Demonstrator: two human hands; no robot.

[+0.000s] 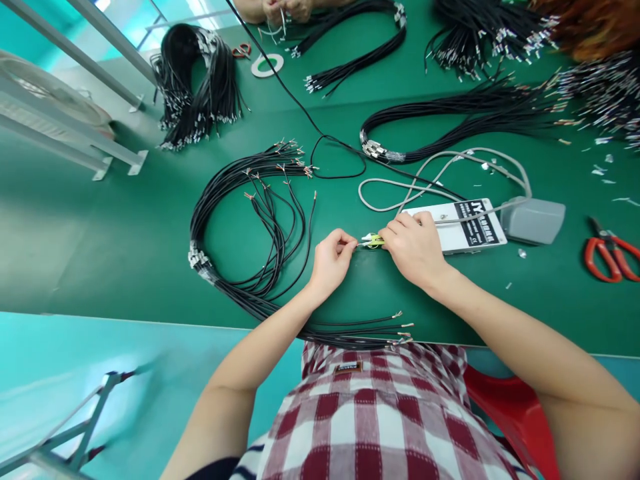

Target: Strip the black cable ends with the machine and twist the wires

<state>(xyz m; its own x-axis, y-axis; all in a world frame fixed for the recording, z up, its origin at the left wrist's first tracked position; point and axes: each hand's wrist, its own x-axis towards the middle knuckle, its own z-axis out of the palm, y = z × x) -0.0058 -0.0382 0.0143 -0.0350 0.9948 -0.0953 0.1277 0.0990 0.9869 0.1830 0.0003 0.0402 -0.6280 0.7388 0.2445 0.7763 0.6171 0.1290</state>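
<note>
My left hand point(333, 261) is closed in a pinch, with a thin pale wire end between thumb and forefinger. Just right of it, the fingers of my right hand point(414, 248) close around a small yellow-green and white piece point(373, 241); its exact kind is too small to make out. The right hand lies against the left end of a white box point(450, 240) with a black label. To the left, a curved bundle of black cables point(200, 210) lies with stripped, fanned-out ends. Part of that bundle passes beneath my left forearm.
Red-handled cutters point(611, 253) lie right, past a grey block point(535, 221) and a looped grey cord point(380, 183). More black cable bundles point(415, 123) are behind, with a tape roll point(267, 65) and another person's hands point(287, 10). Wire scraps litter the right side.
</note>
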